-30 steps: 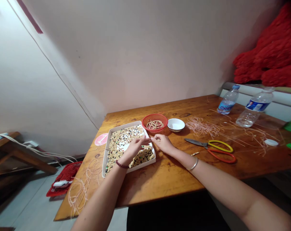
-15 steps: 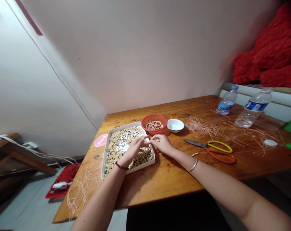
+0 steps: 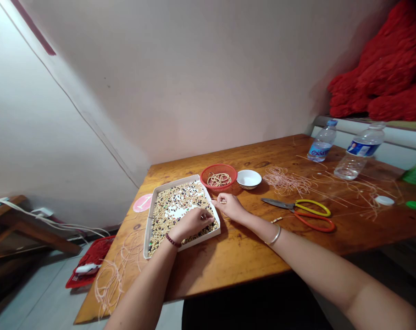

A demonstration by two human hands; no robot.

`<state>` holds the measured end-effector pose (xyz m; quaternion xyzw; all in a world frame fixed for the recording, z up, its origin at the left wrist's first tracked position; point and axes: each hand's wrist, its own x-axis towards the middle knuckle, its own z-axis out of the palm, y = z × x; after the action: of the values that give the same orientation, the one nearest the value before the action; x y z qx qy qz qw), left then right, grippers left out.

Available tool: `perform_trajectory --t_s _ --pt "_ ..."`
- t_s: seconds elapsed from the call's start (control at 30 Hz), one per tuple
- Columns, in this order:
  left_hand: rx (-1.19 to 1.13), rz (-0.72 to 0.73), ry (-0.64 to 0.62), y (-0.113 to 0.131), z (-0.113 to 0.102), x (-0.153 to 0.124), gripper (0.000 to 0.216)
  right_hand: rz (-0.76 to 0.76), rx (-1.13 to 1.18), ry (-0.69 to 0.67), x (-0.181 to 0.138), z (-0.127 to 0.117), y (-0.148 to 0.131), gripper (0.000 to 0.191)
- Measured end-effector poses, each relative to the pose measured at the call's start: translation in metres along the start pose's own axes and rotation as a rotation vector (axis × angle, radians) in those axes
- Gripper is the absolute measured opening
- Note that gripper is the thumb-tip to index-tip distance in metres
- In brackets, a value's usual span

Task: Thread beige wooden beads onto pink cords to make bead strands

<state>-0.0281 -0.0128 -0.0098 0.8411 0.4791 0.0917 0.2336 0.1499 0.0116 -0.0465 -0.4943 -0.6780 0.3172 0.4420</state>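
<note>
My left hand (image 3: 194, 223) is over the right part of a white tray (image 3: 201, 241) of small beads (image 3: 166, 198), mostly tan with black ones among them. Its fingertips are drawn together low among the beads; what they hold, if anything, is too small to see. Just off the tray's right edge, my right hand (image 3: 231, 206) is closed on a beaded string (image 3: 223, 201), with a few tan beads showing at its fingers. The string's thin cord trails below that hand and is hard to follow.
Behind the hands stand a red basket (image 3: 212, 186) of beaded strands and a white bowl (image 3: 249, 179). Scissors (image 3: 299, 208), tangled cord (image 3: 285, 180), a short beaded piece (image 3: 276, 220) and two bottles (image 3: 357, 153) lie or stand rightward. More cord (image 3: 113, 279) is at the left edge.
My left hand has moved away from the right hand, down toward me into the beads, and its fingers have drawn together. My right hand stays beside the tray with the beaded string.
</note>
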Motion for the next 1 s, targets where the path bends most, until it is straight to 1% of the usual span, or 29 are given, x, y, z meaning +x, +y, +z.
perform_trajectory --t_s 0.1,0.23,0.33,0.47,0.57,0.73,1.0 --pt "-0.056 0.014 -0.022 0.000 -0.003 -0.001 0.023 0.015 0.011 -0.011 0.000 0.001 0.002 0.030" --pt "-0.067 0.025 0.016 -0.005 -0.002 0.000 0.018 0.022 0.023 -0.014 0.001 0.004 0.005 0.028" --pt "-0.063 -0.019 0.096 -0.008 -0.001 0.002 0.018 0.031 0.003 -0.026 0.002 0.005 0.007 0.028" --pt "-0.073 -0.066 0.246 -0.009 -0.002 0.004 0.018 0.031 -0.046 -0.060 0.001 0.005 0.007 0.025" --pt "-0.150 -0.074 0.300 -0.007 -0.004 0.004 0.020 0.018 -0.079 -0.073 0.000 0.006 0.007 0.024" --pt "-0.250 -0.052 0.313 -0.006 -0.004 0.004 0.027 0.016 -0.083 -0.080 0.000 0.007 0.008 0.023" --pt "-0.228 -0.068 0.274 -0.009 -0.004 0.005 0.036 0.000 -0.056 -0.064 0.000 0.008 0.011 0.023"
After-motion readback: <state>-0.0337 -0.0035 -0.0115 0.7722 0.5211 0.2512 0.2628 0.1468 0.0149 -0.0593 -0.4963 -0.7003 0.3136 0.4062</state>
